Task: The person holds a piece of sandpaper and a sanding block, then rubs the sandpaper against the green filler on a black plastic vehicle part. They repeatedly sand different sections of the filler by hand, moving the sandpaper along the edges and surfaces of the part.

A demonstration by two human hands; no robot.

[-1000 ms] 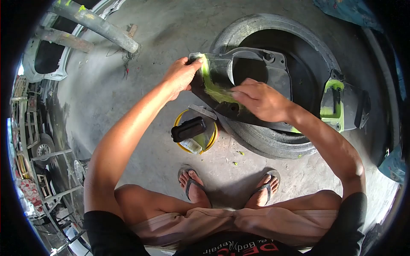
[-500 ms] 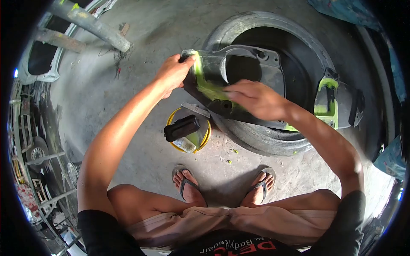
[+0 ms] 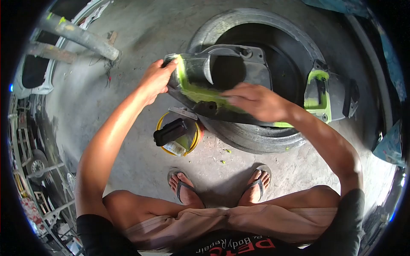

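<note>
A long dark plastic car panel [image 3: 256, 70] lies across a tyre [image 3: 252, 16], with a large round opening in its middle. Yellow-green filler [image 3: 188, 90] is smeared along its left end and near edge. My left hand [image 3: 154, 81] grips the panel's left end, thumb on top. Over the near edge, by the filler, my right hand [image 3: 262, 103] is closed with its fingers pressed together on the surface. It is slightly blurred, and whatever lies under its fingertips is hidden. More filler [image 3: 324, 104] covers a squared frame at the panel's right end.
A yellow-rimmed round container [image 3: 197, 143] stands left of the tyre, with a black block [image 3: 170, 131] and a flat grey strip [image 3: 183, 112] on top. Green crumbs [image 3: 228, 151] dot the concrete. A metal post [image 3: 85, 36] juts in upper left; metal racking [image 3: 47, 170] lines the left.
The whole scene has shifted a little left in view. My right hand has moved slightly right along the panel relative to it; my left hand keeps its grip on the end.
</note>
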